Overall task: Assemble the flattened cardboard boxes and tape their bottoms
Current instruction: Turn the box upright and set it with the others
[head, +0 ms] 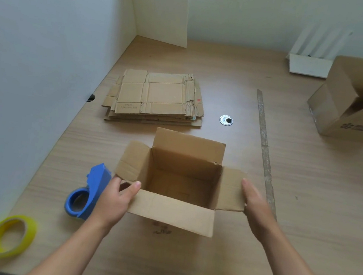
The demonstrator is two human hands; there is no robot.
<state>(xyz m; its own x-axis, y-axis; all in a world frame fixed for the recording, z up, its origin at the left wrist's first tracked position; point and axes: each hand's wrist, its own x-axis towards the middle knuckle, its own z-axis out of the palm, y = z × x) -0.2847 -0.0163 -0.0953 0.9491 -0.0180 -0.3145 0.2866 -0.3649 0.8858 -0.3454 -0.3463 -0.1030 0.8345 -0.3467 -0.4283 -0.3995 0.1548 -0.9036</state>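
Squaring the open box point(184, 160) looks to be the step in hand. It stands upright at the centre of the table point(305, 198) with its top flaps splayed and its floor flaps folded shut inside; whether tape holds them underneath cannot be seen. The left hand point(114, 200) grips the box's near-left corner, with the thumb over the near flap's edge and the fingers curled behind the side flap. The right hand point(256, 206) lies flat against the flap at 3 o'clock, fingers straight and clasping nothing. To do this well, I would press both sides inward evenly so the walls stand true. Then tip the box over toward 12 o'clock with the bottom flaps pinched together, so the seam meets without a gap before any tape goes on. The blue tape dispenser point(91, 190) sits at 9 o'clock, just beside the left wrist, within easy reach. The yellow tape roll point(11, 236) lies well apart at 8 o'clock. The stack of flattened boxes point(156, 95) waits at 11 o'clock, and the standing boxes point(349, 101) sit at 2 o'clock near the table's edge. A one-sided grip risks racking the box askew or creasing that thin corner.
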